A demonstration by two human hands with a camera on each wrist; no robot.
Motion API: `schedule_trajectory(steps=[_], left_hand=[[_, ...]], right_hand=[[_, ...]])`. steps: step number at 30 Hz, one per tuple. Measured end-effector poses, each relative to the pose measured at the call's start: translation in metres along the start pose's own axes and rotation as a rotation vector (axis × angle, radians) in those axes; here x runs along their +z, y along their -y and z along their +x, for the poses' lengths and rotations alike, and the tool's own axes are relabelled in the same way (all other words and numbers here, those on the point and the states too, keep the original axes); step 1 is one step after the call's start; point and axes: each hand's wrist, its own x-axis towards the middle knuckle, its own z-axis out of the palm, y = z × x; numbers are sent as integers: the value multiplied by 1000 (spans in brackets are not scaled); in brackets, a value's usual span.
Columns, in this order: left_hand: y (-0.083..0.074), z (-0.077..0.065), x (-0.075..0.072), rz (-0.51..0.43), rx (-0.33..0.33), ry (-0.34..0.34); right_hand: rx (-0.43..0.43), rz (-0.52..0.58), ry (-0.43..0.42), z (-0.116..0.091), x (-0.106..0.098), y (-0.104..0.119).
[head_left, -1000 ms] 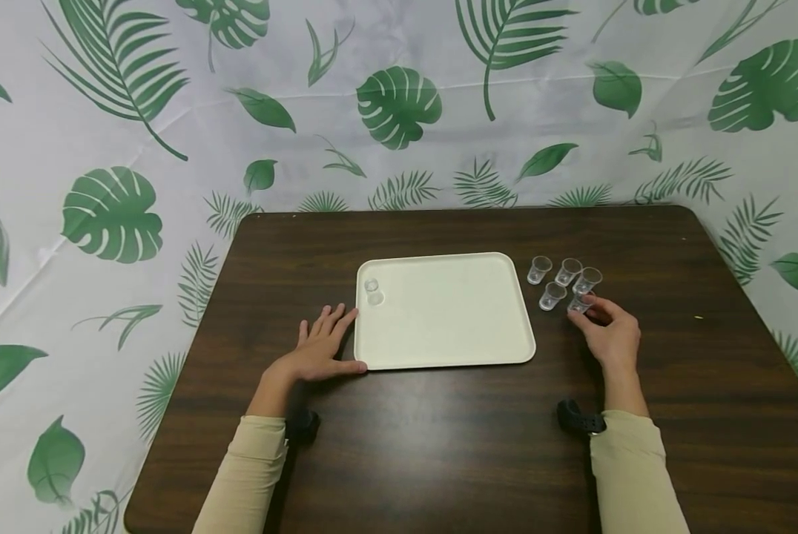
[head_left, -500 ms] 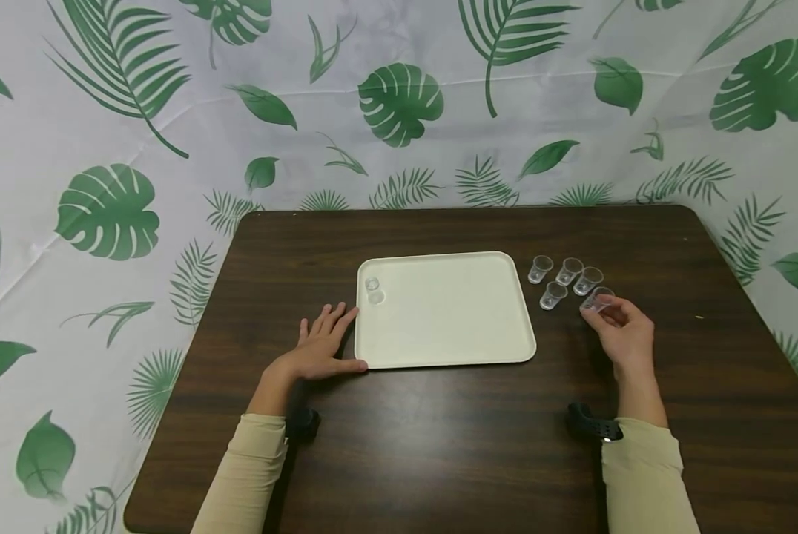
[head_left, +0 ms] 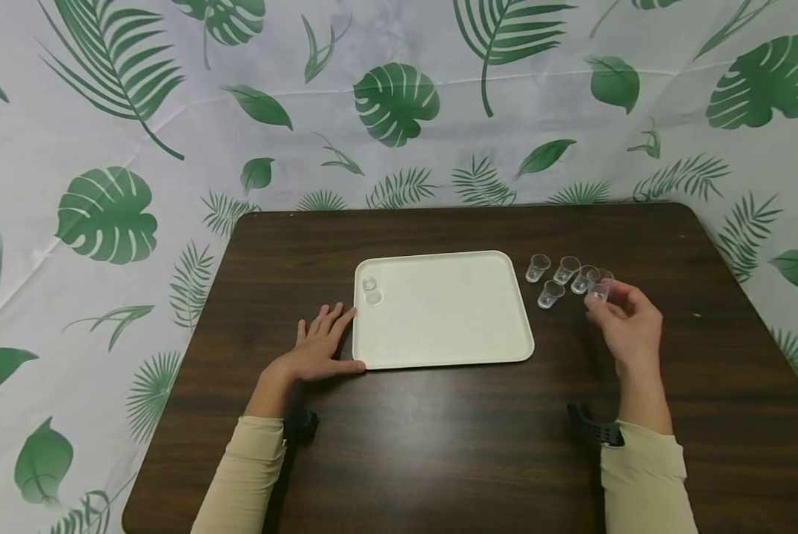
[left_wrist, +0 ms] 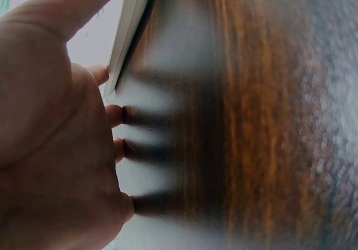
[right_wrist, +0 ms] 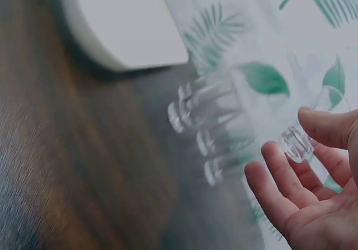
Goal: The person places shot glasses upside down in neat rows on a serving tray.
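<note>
My right hand (head_left: 629, 326) pinches a small clear shot glass (right_wrist: 299, 141) between thumb and fingers, lifted off the table beside the group of glasses. Several more clear shot glasses (head_left: 551, 294) stand upright on the table just left of that hand. My left hand (head_left: 315, 348) lies with fingers spread at the left end of a cream tray (head_left: 446, 319), its thumb at the front left corner and its index fingertip at the left rim. In the left wrist view the other fingertips (left_wrist: 114, 116) rest on the table. One shot glass (head_left: 371, 289) stands in the tray's far left corner.
The dark wood-grain table (head_left: 452, 445) has rounded corners and meets a white leaf-print cloth (head_left: 399, 170) at its back and sides. A black wrist strap (head_left: 592, 426) sits on the right wrist.
My right hand has picked one shot glass up from the near right of the group, moving slightly right and raising it upright. The left hand and tray have stayed put.
</note>
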Motion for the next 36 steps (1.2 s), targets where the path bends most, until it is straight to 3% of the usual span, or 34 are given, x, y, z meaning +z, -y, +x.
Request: schedule_trajectory(steps=[5, 11, 15, 18, 27, 36], left_hand=[[3, 1, 2, -4, 2, -3], [-3, -2, -2, 6, -4, -5], [-2, -2, -1, 3, -4, -13], [-1, -2, -1, 4, -6, -16], [-2, -3, -1, 4, -8, -16], [-3, -1, -4, 13, -1, -8]], right_hand=[[-79, -60, 38, -2, 17, 11], [-211, -309, 119, -1, 43, 16], [-336, -438, 236, 5, 64, 13], [-384, -505, 326, 10, 81, 10], [-405, -622, 502, 9, 133, -3], [-364, -660, 555, -2, 175, -16]])
